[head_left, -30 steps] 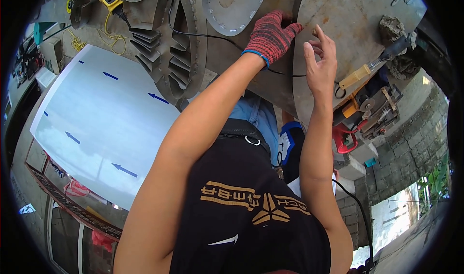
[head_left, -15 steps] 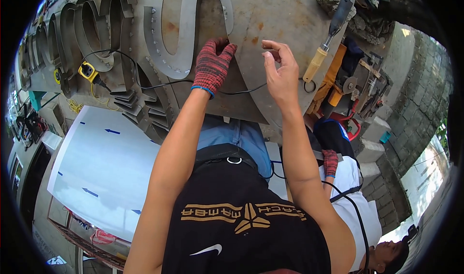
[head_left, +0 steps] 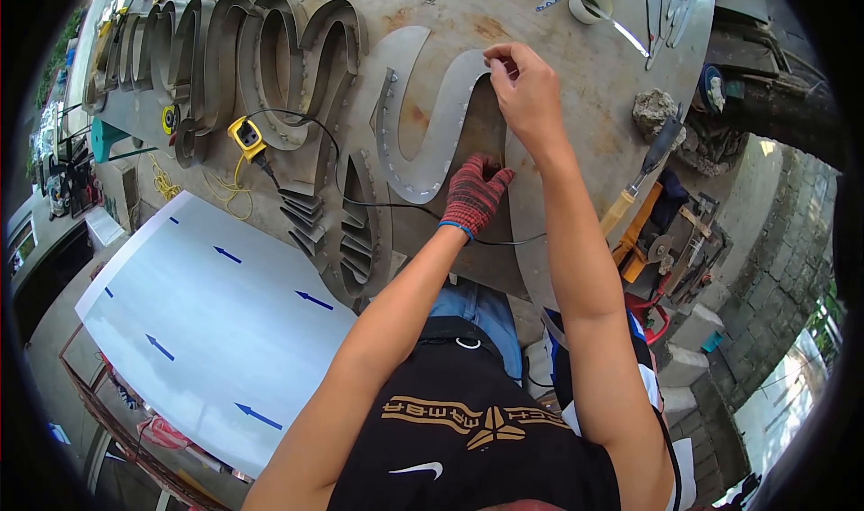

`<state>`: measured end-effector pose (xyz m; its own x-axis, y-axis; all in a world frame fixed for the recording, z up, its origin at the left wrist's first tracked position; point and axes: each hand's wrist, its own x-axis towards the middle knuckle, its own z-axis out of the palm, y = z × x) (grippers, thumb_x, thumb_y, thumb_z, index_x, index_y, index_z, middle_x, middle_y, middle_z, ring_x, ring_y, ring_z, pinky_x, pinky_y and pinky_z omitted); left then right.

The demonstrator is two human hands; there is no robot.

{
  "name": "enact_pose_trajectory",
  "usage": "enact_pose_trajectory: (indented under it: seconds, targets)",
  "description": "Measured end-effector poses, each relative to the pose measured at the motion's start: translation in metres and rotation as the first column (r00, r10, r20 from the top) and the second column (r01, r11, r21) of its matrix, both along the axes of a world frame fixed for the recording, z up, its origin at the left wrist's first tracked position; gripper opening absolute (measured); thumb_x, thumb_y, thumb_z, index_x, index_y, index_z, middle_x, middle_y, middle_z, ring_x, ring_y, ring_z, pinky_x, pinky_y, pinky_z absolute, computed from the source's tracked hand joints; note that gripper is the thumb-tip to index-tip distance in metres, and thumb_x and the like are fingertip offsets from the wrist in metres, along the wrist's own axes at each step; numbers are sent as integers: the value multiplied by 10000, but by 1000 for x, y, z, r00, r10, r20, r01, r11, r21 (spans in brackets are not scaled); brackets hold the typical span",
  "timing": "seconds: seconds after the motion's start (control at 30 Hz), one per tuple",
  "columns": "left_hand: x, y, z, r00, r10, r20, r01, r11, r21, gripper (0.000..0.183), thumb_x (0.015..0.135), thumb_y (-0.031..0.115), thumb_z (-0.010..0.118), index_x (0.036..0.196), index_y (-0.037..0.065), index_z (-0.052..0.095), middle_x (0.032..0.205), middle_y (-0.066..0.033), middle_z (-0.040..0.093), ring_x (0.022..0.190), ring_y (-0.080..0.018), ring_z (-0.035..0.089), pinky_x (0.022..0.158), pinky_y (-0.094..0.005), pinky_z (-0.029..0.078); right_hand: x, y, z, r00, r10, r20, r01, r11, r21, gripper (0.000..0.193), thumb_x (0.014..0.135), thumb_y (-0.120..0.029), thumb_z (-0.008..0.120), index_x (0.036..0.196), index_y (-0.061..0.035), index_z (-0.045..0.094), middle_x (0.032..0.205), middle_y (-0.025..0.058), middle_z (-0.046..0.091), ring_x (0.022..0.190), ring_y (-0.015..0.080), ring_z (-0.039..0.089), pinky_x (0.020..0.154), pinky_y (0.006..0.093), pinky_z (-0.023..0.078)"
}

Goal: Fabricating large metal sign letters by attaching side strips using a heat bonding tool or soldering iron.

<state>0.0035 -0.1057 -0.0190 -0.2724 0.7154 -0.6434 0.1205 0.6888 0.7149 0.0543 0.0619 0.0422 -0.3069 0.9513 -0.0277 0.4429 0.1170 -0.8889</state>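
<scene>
A flat S-shaped metal piece [head_left: 441, 124] lies on the metal worktable, with small bright spots dotted along its edge. The bare fingers of my right hand [head_left: 531, 97] are closed at its upper right curve, thumb and forefinger pinching the edge. Below them my left hand [head_left: 477, 196], in a red and black knit glove, rests low beside the inner curve. Its thumb stands apart from its partly bent fingers, and I see nothing held in it. A black cord [head_left: 396, 206] runs by the left wrist.
Upright bent metal letter shapes [head_left: 229, 70] stand to the left, near a yellow socket block [head_left: 245, 135]. A white sheet with blue arrows [head_left: 225, 322] lies lower left. Rightward are a wooden-handled tool [head_left: 618, 211] and a concrete lump [head_left: 654, 108]. A tape roll [head_left: 589, 5] sits farther off.
My right hand has gone from hovering open on the right to the upper curve of the S-shaped piece. The gloved left hand stays low beside it. The whole view has shifted.
</scene>
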Motion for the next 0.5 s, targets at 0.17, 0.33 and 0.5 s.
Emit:
enact_pose_trajectory:
  seconds: [0.17,0.33,0.5]
  targets:
    - [4,6,13,1000,-30,-8,29,999,-29,395,908,292,781,1143,0,657,1050,-177,741,993,-300,707,907,-404,544,-63,100,-64,947,128,293,-188,964,188,221,943,-133,649,1123,-23,715,1043,147,751,948,304,711,888,400,552]
    - [-1,4,12,999,-23,28,23,1000,-15,430,896,335,783,1139,4,655,1058,-200,734,1008,-359,699,907,-440,540,-99,129,-80,848,207,487,-334,924,187,232,924,-142,669,1141,-72,711,1176,178,691,1140,373,633,976,468,519]
    - [-1,1,4,1000,-14,18,14,1000,-9,437,887,328,787,1152,6,654,1078,-216,726,1026,-375,690,914,-455,536,-111,134,-84,792,220,570,-346,930,122,267,876,-175,763,1119,-82,707,1180,166,673,1159,372,611,987,463,504]
